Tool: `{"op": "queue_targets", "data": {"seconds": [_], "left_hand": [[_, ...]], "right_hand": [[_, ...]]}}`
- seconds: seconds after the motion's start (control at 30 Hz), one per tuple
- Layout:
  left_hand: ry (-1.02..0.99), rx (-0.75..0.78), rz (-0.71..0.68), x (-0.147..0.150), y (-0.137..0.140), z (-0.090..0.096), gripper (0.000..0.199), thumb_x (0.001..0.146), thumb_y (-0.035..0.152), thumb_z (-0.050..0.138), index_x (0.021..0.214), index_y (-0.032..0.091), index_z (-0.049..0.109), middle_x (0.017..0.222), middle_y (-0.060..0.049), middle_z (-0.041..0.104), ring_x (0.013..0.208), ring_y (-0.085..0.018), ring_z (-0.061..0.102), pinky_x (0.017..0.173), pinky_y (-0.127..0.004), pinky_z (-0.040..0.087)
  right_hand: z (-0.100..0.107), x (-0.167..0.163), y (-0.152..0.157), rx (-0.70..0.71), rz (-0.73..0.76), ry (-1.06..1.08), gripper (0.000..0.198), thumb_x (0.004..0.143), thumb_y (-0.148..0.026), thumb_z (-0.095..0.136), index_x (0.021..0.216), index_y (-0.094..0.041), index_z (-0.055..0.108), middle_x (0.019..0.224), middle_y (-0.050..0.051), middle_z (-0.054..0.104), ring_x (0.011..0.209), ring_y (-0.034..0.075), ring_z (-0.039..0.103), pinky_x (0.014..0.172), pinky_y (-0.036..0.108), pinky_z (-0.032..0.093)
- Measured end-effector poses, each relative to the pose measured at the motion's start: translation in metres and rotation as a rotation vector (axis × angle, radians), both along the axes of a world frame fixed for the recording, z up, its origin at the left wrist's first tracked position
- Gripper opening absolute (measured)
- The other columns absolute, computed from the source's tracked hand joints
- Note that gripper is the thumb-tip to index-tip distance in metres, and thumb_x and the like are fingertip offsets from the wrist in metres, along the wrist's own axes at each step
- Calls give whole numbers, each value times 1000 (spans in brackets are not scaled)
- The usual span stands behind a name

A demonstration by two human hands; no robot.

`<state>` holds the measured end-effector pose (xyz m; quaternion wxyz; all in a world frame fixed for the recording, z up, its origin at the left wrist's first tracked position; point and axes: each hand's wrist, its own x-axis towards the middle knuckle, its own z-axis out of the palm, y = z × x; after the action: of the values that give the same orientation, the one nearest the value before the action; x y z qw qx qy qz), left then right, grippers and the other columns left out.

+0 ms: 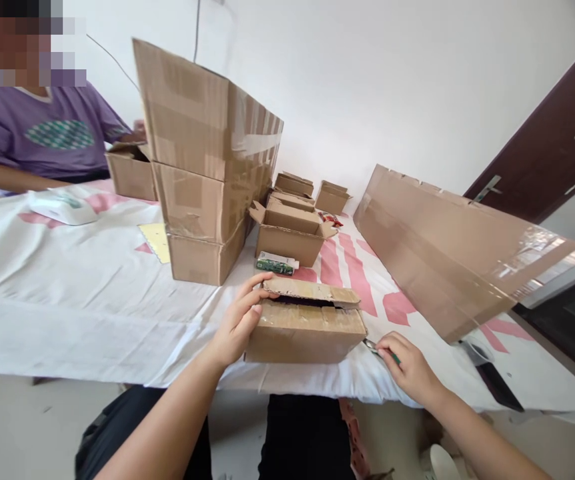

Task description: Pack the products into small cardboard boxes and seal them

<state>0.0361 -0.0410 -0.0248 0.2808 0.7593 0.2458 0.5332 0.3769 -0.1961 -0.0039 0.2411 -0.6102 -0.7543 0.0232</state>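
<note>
"What's furthest left for you?"

"On my feed, a stack of taped cardboard boxes [192, 203], flat-sided, glossy where the tape runs. Then my left hand [236, 325], half open, fingers loosely bent against the left end of a small carton [300, 342]; whether it really grips, I can't tell."

"And the carton?"

"On the cloth-covered surface [67, 300], between my hands, long axis running left to right. The left hand touches it, so that's the nearer one. Matte brown board, a ragged-edged flap [312, 289], a dark slit below."

"Your right hand [410, 365]?"

"Closed around a green-handled tool [370, 345], metal tip just beside the carton's right end. Beyond, a large flat cardboard panel [442, 247]."
</note>
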Motion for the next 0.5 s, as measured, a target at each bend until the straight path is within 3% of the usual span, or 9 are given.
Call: {"op": "queue_targets", "data": {"seconds": [0.2,0.4,0.5], "left_hand": [[-1,-30,17,2,2,-3,39,94,43,34,100,18,63,141,-12,47,131,-31,44,112,-49,32],[2,-11,-1,0,4,-4,36,94,41,34,102,20,63,142,-10,46,132,-30,43,114,-47,28],[-1,1,-1,0,5,-5,34,94,39,35,102,21,63,142,-9,46,131,-29,44,114,-47,28]], "right_hand": [[-20,9,-40,-32,-2,-174,23,97,-22,39,88,-23,60,83,5,61,77,20,59,69,34,50],[-21,72,-70,87,-306,-169,18,94,-27,43,86,-23,59,83,5,64,79,23,62,71,37,52],[-31,88,-88,68,-374,-217,18,93,-27,43,84,-24,58,82,5,63,78,23,63,71,37,52]]}}
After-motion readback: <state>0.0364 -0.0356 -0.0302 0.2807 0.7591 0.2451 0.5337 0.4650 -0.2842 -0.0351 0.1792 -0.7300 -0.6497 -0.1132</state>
